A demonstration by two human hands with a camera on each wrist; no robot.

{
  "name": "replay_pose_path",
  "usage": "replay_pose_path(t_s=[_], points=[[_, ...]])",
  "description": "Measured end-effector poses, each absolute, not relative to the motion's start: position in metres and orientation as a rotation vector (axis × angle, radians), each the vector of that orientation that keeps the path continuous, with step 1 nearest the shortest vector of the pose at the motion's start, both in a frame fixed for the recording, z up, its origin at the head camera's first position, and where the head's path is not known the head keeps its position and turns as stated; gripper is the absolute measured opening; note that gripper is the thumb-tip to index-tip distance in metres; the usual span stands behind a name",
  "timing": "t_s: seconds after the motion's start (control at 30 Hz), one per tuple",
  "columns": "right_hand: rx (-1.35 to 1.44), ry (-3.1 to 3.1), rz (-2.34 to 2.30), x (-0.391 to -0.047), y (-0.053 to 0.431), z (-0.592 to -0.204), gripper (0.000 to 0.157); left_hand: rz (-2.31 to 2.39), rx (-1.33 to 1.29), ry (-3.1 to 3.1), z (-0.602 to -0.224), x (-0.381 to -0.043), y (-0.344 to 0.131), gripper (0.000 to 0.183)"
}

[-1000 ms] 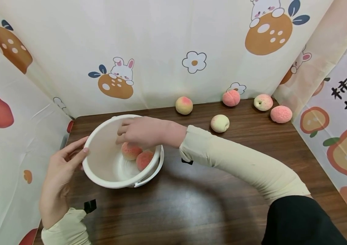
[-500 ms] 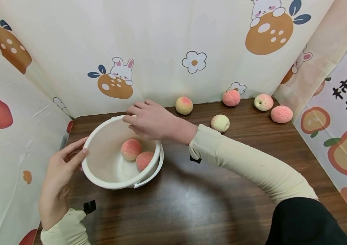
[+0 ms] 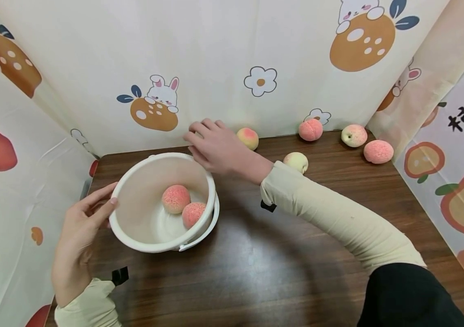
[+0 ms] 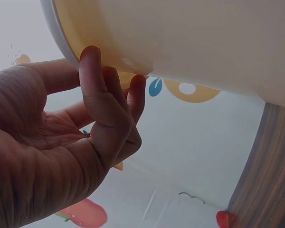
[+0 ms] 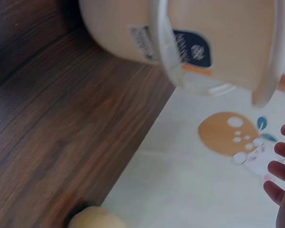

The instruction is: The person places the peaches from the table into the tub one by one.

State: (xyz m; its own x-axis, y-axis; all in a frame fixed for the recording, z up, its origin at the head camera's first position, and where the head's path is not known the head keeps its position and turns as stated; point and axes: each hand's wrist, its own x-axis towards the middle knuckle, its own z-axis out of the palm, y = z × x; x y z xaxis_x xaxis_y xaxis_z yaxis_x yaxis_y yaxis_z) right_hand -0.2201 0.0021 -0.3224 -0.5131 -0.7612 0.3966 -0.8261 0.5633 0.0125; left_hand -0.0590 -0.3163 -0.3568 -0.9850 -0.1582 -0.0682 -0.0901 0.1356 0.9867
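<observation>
A white bucket [image 3: 150,248] stands at the left of the table, tilted a little, and its label [image 5: 192,50] shows in the right wrist view. My left hand [image 3: 77,240] pinches its left rim between thumb and fingers; in the left wrist view the fingers [image 4: 107,102] curl against the bucket wall. Inside lie two pink-red peaches, one [image 3: 176,199] behind the other [image 3: 193,214]. Just past the right rim hovers my right hand [image 3: 225,150], fingers loosely bent and holding nothing. Nearest to it is a yellow-pink peach [image 3: 249,138] by the back curtain.
A pale peach [image 3: 296,161] lies partly behind the right forearm. Farther right are a pink peach [image 3: 310,130], a speckled one [image 3: 354,136] and another pink one [image 3: 378,151]. Printed curtains [image 3: 215,54] border the brown wooden table [image 3: 232,272]. The bucket's handle [image 3: 203,238] hangs down its right side.
My right hand has risen out of the bucket and moved right and back, past the rim. Both peaches inside show more fully now. The left hand keeps its grip.
</observation>
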Motion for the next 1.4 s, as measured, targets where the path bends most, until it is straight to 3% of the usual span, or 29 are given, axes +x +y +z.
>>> replay_pose_path(t_s=[0.37, 1.0, 1.4], points=[[1.121, -2.529, 0.184, -0.233, 0.038, -0.346, 0.031, -1.980, 0.236, -2.365, -0.356, -0.061, -0.316, 0.035], [0.920, -2.610, 0.237, -0.227, 0.107, -0.378, 0.024, -2.003, 0.229, -2.341, -0.357, -0.061, -0.317, 0.036], [0.803, -2.678, 0.251, -0.227, 0.142, -0.403, 0.028, -1.989, 0.242, -2.342, -0.359, -0.059, -0.316, 0.035]])
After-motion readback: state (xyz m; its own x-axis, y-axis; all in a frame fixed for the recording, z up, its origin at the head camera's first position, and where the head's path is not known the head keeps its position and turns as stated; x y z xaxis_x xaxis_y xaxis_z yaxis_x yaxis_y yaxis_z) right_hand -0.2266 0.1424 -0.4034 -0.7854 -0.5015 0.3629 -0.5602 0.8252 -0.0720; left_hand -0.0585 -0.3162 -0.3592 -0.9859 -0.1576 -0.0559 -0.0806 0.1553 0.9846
